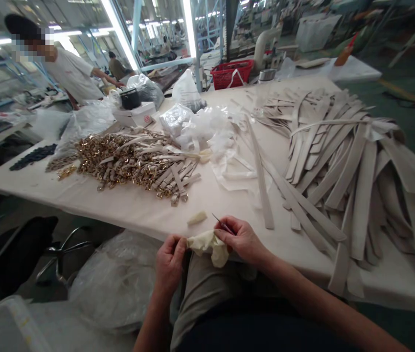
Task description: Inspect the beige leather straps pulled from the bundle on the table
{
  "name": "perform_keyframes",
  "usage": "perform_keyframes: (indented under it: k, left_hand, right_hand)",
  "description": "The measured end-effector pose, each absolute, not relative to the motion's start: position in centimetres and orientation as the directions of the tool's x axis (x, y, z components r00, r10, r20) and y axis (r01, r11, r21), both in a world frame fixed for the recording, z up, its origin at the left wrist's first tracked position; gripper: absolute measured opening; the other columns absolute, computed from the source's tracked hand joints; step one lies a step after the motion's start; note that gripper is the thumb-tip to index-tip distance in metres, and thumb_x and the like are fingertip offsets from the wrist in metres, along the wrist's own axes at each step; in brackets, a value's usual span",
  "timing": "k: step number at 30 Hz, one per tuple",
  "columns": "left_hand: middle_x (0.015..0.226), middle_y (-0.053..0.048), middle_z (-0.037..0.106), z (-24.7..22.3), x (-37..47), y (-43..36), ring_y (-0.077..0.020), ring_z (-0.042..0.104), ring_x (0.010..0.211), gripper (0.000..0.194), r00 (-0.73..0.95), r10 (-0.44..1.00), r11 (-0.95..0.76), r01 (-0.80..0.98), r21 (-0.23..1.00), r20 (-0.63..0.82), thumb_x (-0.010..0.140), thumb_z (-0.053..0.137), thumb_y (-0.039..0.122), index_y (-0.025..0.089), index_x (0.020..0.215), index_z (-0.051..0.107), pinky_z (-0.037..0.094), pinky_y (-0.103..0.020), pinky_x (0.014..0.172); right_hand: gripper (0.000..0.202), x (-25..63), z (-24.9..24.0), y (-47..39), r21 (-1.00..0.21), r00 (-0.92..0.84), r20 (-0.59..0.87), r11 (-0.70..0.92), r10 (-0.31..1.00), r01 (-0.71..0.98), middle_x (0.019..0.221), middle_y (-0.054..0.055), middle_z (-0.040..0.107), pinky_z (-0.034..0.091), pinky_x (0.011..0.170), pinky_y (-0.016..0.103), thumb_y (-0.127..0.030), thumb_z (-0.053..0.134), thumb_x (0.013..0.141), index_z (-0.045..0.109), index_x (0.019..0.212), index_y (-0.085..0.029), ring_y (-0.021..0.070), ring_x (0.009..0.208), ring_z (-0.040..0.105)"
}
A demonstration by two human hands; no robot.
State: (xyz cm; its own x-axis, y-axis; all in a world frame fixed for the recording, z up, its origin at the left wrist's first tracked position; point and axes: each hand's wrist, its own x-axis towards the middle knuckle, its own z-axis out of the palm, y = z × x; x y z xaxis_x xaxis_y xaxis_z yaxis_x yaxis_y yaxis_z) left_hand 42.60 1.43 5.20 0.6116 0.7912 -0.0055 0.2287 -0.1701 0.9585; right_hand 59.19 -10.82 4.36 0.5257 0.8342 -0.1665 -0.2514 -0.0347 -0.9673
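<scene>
My left hand is closed, pinching one end of a crumpled pale cream cloth between thumb and fingers. The cloth spans the gap to my right hand, and part of it hangs over my lap at the table edge. Closed as well, my right hand grips a slim, dark pointed tool whose tip sticks out to the upper left. Its fingers also touch the cloth's other end. Just beyond the cloth, a small cream piece lies on the table.
Left on the table is a heap of beige straps with gold-coloured hardware. Long beige strips pile up at right; clear plastic bags lie between. A red basket stands behind. A person works at far left.
</scene>
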Motion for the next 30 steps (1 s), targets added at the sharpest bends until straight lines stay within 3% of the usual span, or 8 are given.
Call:
perform_keyframes:
  k: [4,11,18,24,30]
  left_hand:
    - [0.061,0.002,0.056,5.0,42.8,1.3,-0.0158,0.052,0.061,0.034,0.635,0.770,-0.100,0.218,0.971,-0.063,0.082,0.063,0.051,0.021,0.067,0.059,0.043,-0.024,0.059]
    - [0.062,0.003,0.051,3.9,42.9,1.6,-0.0143,0.046,0.062,0.034,0.659,0.749,-0.137,0.257,0.957,-0.070,0.086,0.061,0.049,0.020,0.068,0.061,0.038,-0.023,0.059]
    - [0.061,0.003,0.053,3.7,43.5,1.6,-0.0124,0.046,0.059,0.037,0.674,0.714,0.059,0.211,0.976,-0.189,0.080,0.067,0.052,0.018,0.067,0.060,0.040,-0.022,0.057]
    - [0.059,0.003,0.055,4.2,43.9,1.9,-0.0123,0.050,0.058,0.037,0.667,0.735,-0.048,0.227,0.973,-0.120,0.080,0.066,0.051,0.018,0.065,0.061,0.042,-0.021,0.056]
    - [0.075,0.000,0.066,3.9,44.8,3.6,-0.0162,0.060,0.068,0.020,0.653,0.740,-0.439,0.293,0.849,0.157,0.083,0.067,0.039,0.020,0.087,0.068,0.048,-0.027,0.066]
  right_hand:
    - [0.026,59.3,4.6,-11.4,-0.972,0.507,-0.159,-0.043,0.847,-0.233,0.057,-0.006,0.050,0.040,0.040,0.020,-0.043,0.071,0.075,0.061,0.075,-0.019,0.0084,0.045,0.043]
    - [0.028,59.5,4.2,-12.1,-0.968,0.479,-0.176,-0.063,0.860,-0.243,0.057,-0.007,0.049,0.040,0.040,0.020,-0.045,0.070,0.077,0.060,0.075,-0.019,0.0080,0.045,0.043]
    - [0.028,59.8,3.8,-12.1,-0.969,0.496,-0.183,-0.070,0.849,-0.236,0.058,-0.007,0.050,0.041,0.041,0.020,-0.045,0.069,0.077,0.061,0.077,-0.018,0.0081,0.046,0.044]
    - [0.032,60.3,4.2,-12.3,-0.973,0.483,-0.167,-0.065,0.859,-0.222,0.060,-0.006,0.050,0.042,0.042,0.019,-0.048,0.069,0.077,0.061,0.078,-0.017,0.0080,0.047,0.045]
    - [0.033,63.5,4.9,-13.1,-0.998,0.628,-0.062,-0.057,0.776,-0.028,0.058,-0.005,0.052,0.043,0.044,0.022,-0.051,0.067,0.080,0.062,0.080,-0.018,0.0098,0.047,0.046]
